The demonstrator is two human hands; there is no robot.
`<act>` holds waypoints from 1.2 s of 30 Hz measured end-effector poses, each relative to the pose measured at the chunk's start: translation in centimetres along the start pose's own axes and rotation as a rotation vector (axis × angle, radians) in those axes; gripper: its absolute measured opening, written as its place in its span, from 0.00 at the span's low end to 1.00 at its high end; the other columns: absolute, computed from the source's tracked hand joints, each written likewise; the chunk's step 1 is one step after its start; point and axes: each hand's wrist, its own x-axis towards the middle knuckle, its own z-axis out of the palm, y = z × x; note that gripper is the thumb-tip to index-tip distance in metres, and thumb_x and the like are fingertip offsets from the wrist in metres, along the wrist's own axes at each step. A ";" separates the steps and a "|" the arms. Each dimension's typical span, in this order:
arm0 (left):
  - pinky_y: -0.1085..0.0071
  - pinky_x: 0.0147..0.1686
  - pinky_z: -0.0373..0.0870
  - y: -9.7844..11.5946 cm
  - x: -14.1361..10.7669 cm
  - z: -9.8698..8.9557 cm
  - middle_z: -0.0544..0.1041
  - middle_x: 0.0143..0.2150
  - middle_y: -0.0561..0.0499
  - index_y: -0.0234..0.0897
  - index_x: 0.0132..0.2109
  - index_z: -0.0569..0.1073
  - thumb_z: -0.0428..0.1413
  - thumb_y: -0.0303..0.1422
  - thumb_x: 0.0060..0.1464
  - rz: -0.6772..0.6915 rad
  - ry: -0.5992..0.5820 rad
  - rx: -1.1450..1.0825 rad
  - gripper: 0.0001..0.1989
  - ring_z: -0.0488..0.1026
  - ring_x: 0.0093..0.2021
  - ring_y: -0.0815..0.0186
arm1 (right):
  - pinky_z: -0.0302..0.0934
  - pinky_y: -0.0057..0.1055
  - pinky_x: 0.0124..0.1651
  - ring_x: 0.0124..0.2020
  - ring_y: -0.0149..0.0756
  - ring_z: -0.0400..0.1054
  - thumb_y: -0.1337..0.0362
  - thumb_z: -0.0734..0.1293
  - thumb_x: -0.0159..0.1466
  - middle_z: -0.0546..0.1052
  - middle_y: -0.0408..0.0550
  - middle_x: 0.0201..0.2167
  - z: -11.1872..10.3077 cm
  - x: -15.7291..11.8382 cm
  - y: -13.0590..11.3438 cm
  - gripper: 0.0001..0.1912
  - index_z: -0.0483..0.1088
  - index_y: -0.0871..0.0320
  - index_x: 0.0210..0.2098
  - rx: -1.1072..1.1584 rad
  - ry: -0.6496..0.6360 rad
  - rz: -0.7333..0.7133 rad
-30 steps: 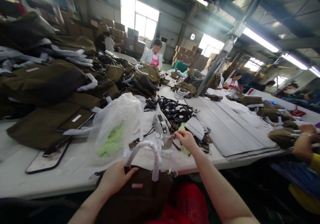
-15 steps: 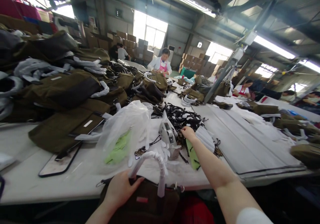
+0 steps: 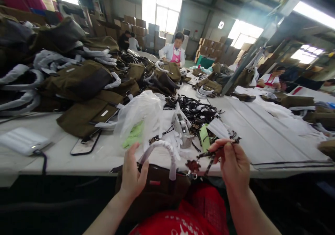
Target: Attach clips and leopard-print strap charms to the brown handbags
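A dark olive-brown handbag [image 3: 162,189] leans at the table's front edge below me, its handle [image 3: 169,150] wrapped in white film. My left hand [image 3: 133,174] is raised beside the left end of that handle, open, with thumb and fingers apart. Over the bag's right side, my right hand [image 3: 234,161] pinches a dark patterned cord [image 3: 210,153] with knotted ends. A reddish-brown charm [image 3: 193,165] dangles at the cord's left end, near the metal ring [image 3: 193,176] on the bag. Whether charm and ring touch, I cannot tell.
A heap of black cords [image 3: 195,109] lies ahead, by a grey-white tape dispenser [image 3: 180,123] and a clear plastic bag [image 3: 142,112]. Olive bags [image 3: 78,78] pile up at left, near a phone [image 3: 85,145] and a white power bank [image 3: 24,140]. A co-worker [image 3: 174,51] sits across the table.
My right hand has come back from the cord heap toward the handbag, carrying a cord with a charm. My left hand has loosened from the handle and risen. The view has tilted down.
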 end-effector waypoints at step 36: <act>0.68 0.43 0.72 6.6 -2.9 1.7 0.82 0.36 0.45 0.32 0.43 0.71 0.68 0.40 0.48 -0.741 -0.807 -1.143 0.21 0.79 0.35 0.65 | 0.61 0.23 0.20 0.18 0.27 0.67 0.47 0.74 0.54 0.79 0.45 0.25 -2.6 -6.1 6.6 0.21 0.75 0.60 0.33 0.189 -0.044 0.674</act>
